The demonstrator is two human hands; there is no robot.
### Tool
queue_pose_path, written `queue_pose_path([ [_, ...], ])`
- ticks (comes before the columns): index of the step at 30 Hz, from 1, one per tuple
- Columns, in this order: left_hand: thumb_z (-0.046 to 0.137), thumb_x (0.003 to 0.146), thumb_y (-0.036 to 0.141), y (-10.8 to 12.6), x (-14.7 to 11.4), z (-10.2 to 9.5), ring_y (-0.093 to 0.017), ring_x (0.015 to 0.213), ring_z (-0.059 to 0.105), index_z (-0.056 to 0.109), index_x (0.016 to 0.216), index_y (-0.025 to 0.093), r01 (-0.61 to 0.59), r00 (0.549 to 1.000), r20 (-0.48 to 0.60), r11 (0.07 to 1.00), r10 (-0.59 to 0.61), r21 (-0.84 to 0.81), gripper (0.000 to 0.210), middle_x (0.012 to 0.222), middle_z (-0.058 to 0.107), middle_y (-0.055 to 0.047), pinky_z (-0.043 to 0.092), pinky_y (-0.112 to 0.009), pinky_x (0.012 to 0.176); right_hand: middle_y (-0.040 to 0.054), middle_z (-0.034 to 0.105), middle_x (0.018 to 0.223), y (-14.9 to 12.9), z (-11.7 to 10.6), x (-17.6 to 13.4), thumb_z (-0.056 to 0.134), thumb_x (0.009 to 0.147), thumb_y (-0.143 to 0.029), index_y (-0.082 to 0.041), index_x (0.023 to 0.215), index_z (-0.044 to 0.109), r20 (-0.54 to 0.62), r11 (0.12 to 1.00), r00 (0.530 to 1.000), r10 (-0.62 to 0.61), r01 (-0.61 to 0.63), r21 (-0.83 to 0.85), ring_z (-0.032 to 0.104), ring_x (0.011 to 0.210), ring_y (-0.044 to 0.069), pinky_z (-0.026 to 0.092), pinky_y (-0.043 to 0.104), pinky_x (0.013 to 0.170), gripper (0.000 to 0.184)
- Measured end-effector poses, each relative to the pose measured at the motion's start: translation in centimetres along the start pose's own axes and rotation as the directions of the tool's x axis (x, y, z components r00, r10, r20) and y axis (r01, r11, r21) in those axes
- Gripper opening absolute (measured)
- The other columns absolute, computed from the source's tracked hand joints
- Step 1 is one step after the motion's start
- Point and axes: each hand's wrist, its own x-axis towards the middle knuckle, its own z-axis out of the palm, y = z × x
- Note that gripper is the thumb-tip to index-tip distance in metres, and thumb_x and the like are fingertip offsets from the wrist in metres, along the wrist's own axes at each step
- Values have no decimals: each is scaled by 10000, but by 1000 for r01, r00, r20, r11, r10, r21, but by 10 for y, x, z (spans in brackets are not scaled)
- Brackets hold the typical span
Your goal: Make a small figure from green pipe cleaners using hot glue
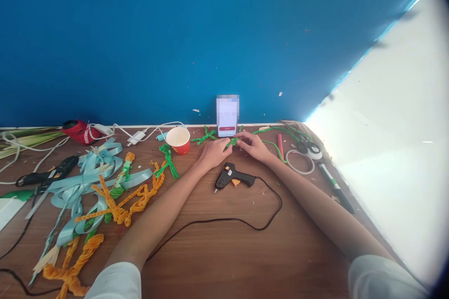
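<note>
Both my hands meet in front of the propped phone (227,131), around a small green fuzzy pipe-cleaner piece (233,142). My left hand (214,153) is closed, with its fingertips on the piece's left side. My right hand (255,147) pinches its right side between thumb and fingers. The fingers cover part of the piece, so its full shape is hidden. Just below the hands a black hot glue gun (231,176) lies on the table, its nozzle pointing down-left. Another knotted green piece (206,137) lies left of my left hand.
A red paper cup (183,149) and a green pipe-cleaner bundle (169,162) stand to the left. Light-blue ribbon (75,187), orange pipe-cleaner shapes (122,215) and a second glue gun (58,170) clutter the far left. Scissors (312,149), white tape ring (300,162) and a marker (336,187) lie right.
</note>
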Motion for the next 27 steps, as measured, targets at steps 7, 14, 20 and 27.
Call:
queue_pose_path([
  [7, 398, 958, 324, 2, 0, 1, -199, 830, 648, 565, 956, 207, 14, 1000, 11, 999, -15, 44, 203, 943, 690, -41, 380, -284, 632, 17, 620, 746, 3, -1, 0, 556, 908, -423, -182, 1059, 638, 59, 1000, 998, -3, 2, 20, 545, 656, 150, 422, 269, 605, 296],
  [14, 382, 958, 298, 2, 0, 2, -224, 876, 660, 542, 994, 193, 8, 999, 44, 997, -11, 83, 195, 979, 691, -61, 421, -299, 661, 36, 663, 852, 2, -1, 0, 584, 890, -418, -185, 1050, 656, 72, 1000, 997, -24, 24, -2, 563, 697, 154, 434, 278, 649, 292],
  [20, 379, 953, 278, 1, 1, 2, -227, 887, 656, 543, 995, 189, -12, 999, 48, 997, 8, 80, 192, 982, 688, -65, 435, -305, 685, 49, 685, 921, 1, -1, 0, 581, 892, -408, -191, 1063, 667, 71, 999, 997, -37, 39, -30, 575, 744, 164, 443, 288, 688, 289],
  [27, 369, 960, 273, -1, 1, 0, -209, 888, 650, 565, 982, 204, -22, 999, 50, 1000, 22, -1, 209, 992, 690, -55, 432, -291, 703, 30, 656, 821, 1, -1, 0, 571, 898, -405, -192, 1095, 655, 66, 998, 998, -22, 26, -51, 548, 679, 153, 429, 281, 648, 302],
])
